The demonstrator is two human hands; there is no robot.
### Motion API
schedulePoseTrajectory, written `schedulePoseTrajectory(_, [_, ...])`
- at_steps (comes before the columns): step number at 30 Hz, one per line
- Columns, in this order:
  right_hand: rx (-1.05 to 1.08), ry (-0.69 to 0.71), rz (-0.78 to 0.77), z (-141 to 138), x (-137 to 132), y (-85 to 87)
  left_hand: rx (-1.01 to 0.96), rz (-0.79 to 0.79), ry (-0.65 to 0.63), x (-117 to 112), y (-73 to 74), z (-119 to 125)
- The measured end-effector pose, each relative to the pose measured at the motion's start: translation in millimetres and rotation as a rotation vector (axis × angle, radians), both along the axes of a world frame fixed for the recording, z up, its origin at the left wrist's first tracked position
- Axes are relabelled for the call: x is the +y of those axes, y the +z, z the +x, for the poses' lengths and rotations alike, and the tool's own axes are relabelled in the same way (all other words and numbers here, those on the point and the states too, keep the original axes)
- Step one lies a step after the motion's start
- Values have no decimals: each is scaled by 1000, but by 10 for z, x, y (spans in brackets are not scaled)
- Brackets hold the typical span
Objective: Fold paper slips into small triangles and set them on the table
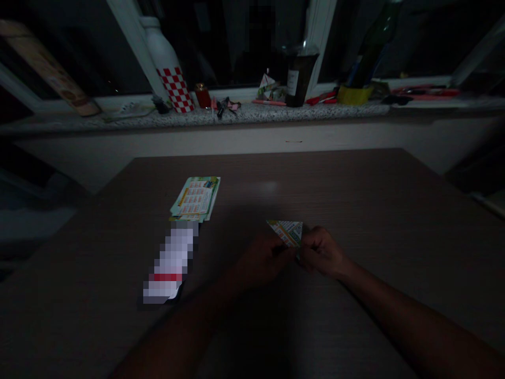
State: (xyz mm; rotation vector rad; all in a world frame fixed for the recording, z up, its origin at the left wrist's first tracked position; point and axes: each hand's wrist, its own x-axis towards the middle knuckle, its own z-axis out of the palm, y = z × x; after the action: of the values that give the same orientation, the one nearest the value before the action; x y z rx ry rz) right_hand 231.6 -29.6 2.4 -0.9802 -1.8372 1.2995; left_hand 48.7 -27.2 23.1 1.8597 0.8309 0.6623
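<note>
A small folded piece of printed paper (287,230), triangular in outline, is held just above the dark wooden table (355,200) near its middle. My left hand (263,255) pinches its lower left edge and my right hand (321,251) pinches its lower right corner; both hands have their fingers closed on the paper. The light is dim, so the fingertips are hard to make out.
A stack of printed leaflets (195,198) lies on the table to the left, with a blurred-out flat object (170,263) just below it. Behind the table, the window sill (221,117) carries a red-and-white checked bottle (169,66), a dark jar (299,73), a green bottle (373,45) and small clutter.
</note>
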Motion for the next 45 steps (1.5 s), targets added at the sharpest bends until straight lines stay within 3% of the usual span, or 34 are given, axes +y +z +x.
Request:
schedulePoseTrajectory(4, [25,2,-62,-18,2,12,-29,17,-12,6,12,-1])
schedulePoseTrajectory(11, [71,-50,-134,-49,19,-3,63,-24,78,7,15,-21])
schedulePoseTrajectory(23, [44,-43,-83,-53,8,36,-27,-61,37,-9,32,12])
schedulePoseTrajectory(31, [44,-68,-100,-66,24,20,53,-161,175,10,18,-5])
schedulePoseTrajectory(36, [16,-51,-131,-62,29,44,7,-205,288,51,-46,-22])
schedulePoseTrajectory(38, [-25,-110,-60,-61,30,63,-13,-226,325,60,-62,-23])
schedulePoseTrajectory(41, [-152,-175,176,-50,27,90,-31,-218,336,62,-66,-17])
schedulePoseTrajectory(45, [-317,-144,402,-24,24,123,-22,-210,331,63,-51,-14])
